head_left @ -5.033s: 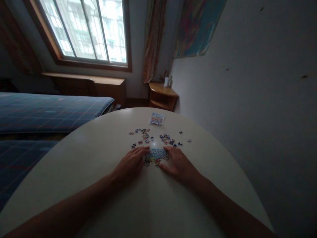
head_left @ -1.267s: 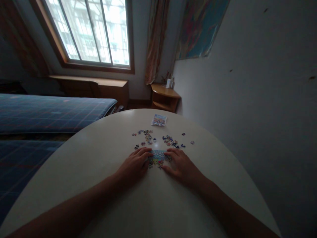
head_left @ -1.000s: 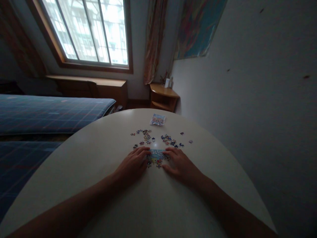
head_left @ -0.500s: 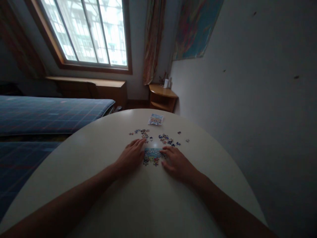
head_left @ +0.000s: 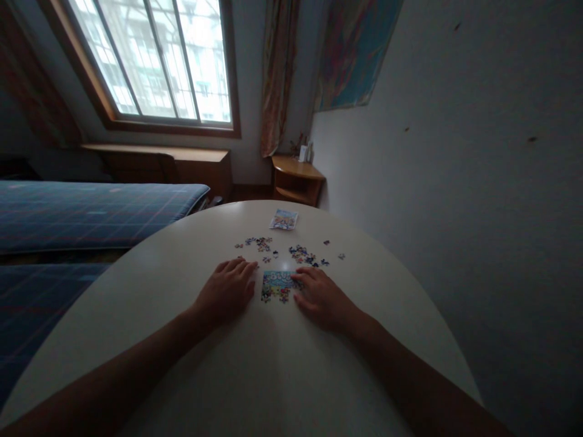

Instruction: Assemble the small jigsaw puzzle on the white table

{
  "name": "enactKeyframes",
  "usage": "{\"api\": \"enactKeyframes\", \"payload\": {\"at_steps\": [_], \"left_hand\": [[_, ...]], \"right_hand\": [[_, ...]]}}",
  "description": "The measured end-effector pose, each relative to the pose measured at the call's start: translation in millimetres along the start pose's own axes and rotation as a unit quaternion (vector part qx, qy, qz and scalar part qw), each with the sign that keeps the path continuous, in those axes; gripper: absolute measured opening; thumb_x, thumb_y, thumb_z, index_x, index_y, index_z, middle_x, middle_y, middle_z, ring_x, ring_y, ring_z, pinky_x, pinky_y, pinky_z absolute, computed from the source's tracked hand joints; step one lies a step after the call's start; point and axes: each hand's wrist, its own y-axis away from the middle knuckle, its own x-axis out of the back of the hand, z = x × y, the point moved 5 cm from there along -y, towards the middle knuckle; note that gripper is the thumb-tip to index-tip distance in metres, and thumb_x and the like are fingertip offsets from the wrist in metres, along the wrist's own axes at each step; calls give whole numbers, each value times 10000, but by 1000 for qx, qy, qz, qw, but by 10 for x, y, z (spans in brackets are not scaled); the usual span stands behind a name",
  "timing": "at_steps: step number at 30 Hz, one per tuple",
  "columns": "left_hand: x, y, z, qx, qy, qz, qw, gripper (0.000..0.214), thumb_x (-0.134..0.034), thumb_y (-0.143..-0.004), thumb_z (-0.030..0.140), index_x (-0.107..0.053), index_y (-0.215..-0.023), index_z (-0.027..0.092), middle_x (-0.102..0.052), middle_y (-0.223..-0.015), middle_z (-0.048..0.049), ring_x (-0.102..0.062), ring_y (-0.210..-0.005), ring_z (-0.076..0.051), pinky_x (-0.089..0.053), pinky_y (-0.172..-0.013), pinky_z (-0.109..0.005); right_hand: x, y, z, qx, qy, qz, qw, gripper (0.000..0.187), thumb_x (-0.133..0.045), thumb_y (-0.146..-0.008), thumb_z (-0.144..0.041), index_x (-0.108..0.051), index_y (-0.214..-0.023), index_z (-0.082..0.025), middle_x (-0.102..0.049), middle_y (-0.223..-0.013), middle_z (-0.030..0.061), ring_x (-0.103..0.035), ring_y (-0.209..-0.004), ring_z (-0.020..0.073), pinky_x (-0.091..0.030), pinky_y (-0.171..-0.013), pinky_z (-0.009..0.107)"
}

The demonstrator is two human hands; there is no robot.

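Note:
A partly joined jigsaw puzzle (head_left: 276, 284) lies flat on the round white table (head_left: 268, 376), with a jagged lower edge. My right hand (head_left: 321, 297) rests at its right side, fingertips touching and covering that edge. To the left of the puzzle, a small gap away, my left hand (head_left: 228, 288) lies on the table with its fingers stretched out. Small loose pieces show by its fingertips. Beyond the hands are two loose clusters of puzzle pieces, a left one (head_left: 263, 243) and a right one (head_left: 302, 254).
A small printed picture (head_left: 283, 219) lies near the table's far edge. Single pieces (head_left: 341, 257) are scattered on the right. Past the table stand a plaid mattress (head_left: 100, 212) on the left, a wooden corner shelf (head_left: 298, 167) and a wall (head_left: 432, 200) on the right.
My left hand has moved left, off the puzzle's left edge, uncovering more of the puzzle and loose pieces. My right hand stays at the right edge. The view has shifted slightly.

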Motion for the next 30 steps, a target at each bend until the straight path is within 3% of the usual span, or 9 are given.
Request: {"api": "enactKeyframes", "payload": {"at_steps": [4,12,17,21,26,30], "left_hand": [[59,32,115,-48,1,-1,999,279,-508,-923,178,-601,-1186,172,-694,-1135,-112,-619,-1087,-286,-470,-958,-458],[42,18,98,-58,31,31,997,225,-523,-943,175,-604,-1152,181,-721,-1035,-82,-668,-969,-271,-519,-880,-457],[127,111,145,-145,88,31,985,217,-506,-955,159,-604,-1148,183,-729,-958,-59,-686,-820,-218,-543,-831,-410],[210,216,320,-233,132,2,963,207,-493,-967,169,-611,-1135,203,-726,-897,-35,-681,-766,-189,-556,-786,-371],[269,318,644,-323,207,-21,923,278,-528,-931,145,-584,-1200,189,-732,-1067,-58,-688,-946,-188,-559,-839,-335],[242,245,564,-276,223,32,934,329,-496,-919,103,-570,-1224,201,-715,-1137,-61,-670,-1035,-192,-563,-878,-357]], "right_hand": [[-1,-5,-3,-4,5,-3,1000,441,-588,-878,-266,-600,-1294,-120,-570,-1348,162,-495,-1282,268,-379,-1121,431],[27,6,-2,-22,32,-9,999,425,-581,-885,-296,-631,-1272,-127,-587,-1347,144,-517,-1262,265,-393,-1106,417],[54,21,9,-46,54,-13,997,408,-576,-891,-302,-642,-1261,-143,-595,-1346,138,-517,-1260,274,-399,-1091,436],[60,18,9,-40,49,-12,998,407,-576,-893,-293,-637,-1271,-156,-596,-1352,128,-521,-1256,273,-403,-1082,434],[41,1,-34,7,30,-22,999,421,-581,-897,-288,-616,-1299,-169,-591,-1354,122,-504,-1268,271,-399,-1074,445],[120,31,-150,3,26,-17,1000,323,-611,-877,-245,-663,-1186,-165,-619,-1287,130,-516,-1227,276,-404,-1044,454]]}}
